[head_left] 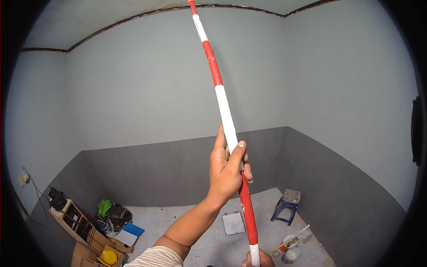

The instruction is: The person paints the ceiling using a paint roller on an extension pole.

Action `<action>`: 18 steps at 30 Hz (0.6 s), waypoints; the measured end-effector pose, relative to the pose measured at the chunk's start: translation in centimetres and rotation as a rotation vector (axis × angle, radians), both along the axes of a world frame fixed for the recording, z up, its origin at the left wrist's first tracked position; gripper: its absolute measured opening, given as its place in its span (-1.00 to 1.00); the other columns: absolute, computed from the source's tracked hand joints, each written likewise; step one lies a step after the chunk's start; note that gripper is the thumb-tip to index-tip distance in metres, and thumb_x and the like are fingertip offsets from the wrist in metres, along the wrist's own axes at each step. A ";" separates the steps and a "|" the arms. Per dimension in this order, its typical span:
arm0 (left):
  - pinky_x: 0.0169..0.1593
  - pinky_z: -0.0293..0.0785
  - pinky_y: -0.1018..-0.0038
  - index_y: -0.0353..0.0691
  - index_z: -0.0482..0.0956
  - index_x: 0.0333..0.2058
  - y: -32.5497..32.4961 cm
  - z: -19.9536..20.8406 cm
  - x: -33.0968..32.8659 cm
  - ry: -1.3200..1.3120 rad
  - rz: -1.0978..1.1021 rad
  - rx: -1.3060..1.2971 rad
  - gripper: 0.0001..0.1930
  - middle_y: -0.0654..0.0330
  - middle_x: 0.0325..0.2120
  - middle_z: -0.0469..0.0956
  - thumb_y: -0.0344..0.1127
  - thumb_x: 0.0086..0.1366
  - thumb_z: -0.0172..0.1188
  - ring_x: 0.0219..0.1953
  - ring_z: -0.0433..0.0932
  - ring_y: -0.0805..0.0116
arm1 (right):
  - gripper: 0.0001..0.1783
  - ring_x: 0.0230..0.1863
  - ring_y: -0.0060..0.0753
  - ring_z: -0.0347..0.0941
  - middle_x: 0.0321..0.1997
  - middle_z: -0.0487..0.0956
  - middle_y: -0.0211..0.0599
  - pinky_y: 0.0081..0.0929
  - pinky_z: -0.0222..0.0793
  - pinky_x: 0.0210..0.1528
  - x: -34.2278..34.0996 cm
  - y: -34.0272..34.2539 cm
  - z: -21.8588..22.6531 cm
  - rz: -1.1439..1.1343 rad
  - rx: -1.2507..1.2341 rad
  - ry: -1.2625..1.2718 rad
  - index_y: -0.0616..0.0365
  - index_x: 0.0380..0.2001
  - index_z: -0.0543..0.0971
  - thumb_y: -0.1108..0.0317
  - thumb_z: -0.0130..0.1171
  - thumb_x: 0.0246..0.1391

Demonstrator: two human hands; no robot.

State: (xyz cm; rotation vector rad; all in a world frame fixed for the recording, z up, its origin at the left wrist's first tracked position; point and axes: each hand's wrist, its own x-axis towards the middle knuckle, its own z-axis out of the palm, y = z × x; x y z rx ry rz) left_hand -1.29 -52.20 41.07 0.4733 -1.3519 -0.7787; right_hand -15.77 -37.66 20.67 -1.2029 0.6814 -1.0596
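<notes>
A long pole with red and white bands slants up through the middle of the view, and its upper end reaches the top edge, near the ceiling. What sits on its tip is out of the picture. My left hand wraps around the pole about midway, its index finger stretched up along the side and the thumb across the front. Lower down, at the bottom edge, my right hand is closed around a white section; most of that hand is cut off or hidden behind the pole.
Two-tone grey walls meet a dark-edged ceiling. On the tiled floor are a paint tray, a blue stool and a white bucket. At left stand a wooden shelf, bags and a yellow round object.
</notes>
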 end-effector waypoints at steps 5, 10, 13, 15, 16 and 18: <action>-0.75 0.39 0.54 -0.27 -0.10 0.44 -1.3 0.8 1.4 0.035 0.009 0.017 -0.32 0.25 -0.56 0.37 -0.38 0.45 -0.02 -0.78 0.38 0.53 | -0.86 -0.48 -0.65 0.30 -0.47 0.36 -0.55 -0.54 0.27 -0.51 1.2 -2.2 0.8 0.025 -0.112 0.009 0.15 -0.22 0.44 0.45 0.11 0.13; -0.77 0.34 0.54 -0.32 -0.12 0.43 -6.2 1.2 4.2 0.028 0.046 0.004 -0.28 0.28 -0.60 0.35 -0.39 0.41 0.02 -0.78 0.35 0.55 | -0.87 -0.45 -0.65 0.29 -0.46 0.35 -0.55 -0.54 0.26 -0.47 4.9 -6.2 0.9 0.012 -0.046 -0.041 0.12 -0.25 0.45 0.47 0.12 0.11; -0.77 0.31 0.55 -0.32 -0.11 0.43 -8.5 1.5 5.7 0.013 0.104 0.022 -0.27 0.29 -0.60 0.34 -0.39 0.40 0.03 -0.79 0.33 0.56 | -0.88 -0.46 -0.64 0.28 -0.46 0.34 -0.55 -0.52 0.25 -0.48 6.8 -8.4 1.5 -0.003 0.018 0.034 0.08 -0.27 0.44 0.47 0.12 0.11; -0.77 0.30 0.56 -0.31 -0.10 0.43 -10.0 2.0 6.5 0.007 0.111 0.028 -0.28 0.31 -0.61 0.32 -0.39 0.40 0.04 -0.79 0.32 0.57 | -0.88 -0.46 -0.66 0.30 -0.46 0.35 -0.56 -0.54 0.26 -0.48 8.0 -9.8 1.5 -0.012 -0.022 0.055 0.06 -0.27 0.44 0.49 0.13 0.13; -0.77 0.29 0.57 -0.29 -0.09 0.43 -10.7 2.2 6.8 0.002 0.113 0.035 -0.28 0.33 -0.62 0.31 -0.39 0.39 0.04 -0.79 0.31 0.58 | -0.87 -0.47 -0.68 0.30 -0.46 0.35 -0.57 -0.55 0.25 -0.48 8.5 -10.4 1.6 0.038 0.060 -0.054 0.05 -0.25 0.44 0.50 0.13 0.15; -0.78 0.28 0.58 -0.29 -0.07 0.42 -12.1 2.6 7.6 -0.018 0.116 0.039 -0.29 0.35 -0.63 0.29 -0.39 0.39 0.04 -0.79 0.30 0.59 | -0.83 -0.49 -0.72 0.31 -0.47 0.36 -0.59 -0.58 0.21 -0.51 9.6 -12.0 1.2 0.102 0.106 -0.173 0.01 -0.20 0.43 0.51 0.13 0.18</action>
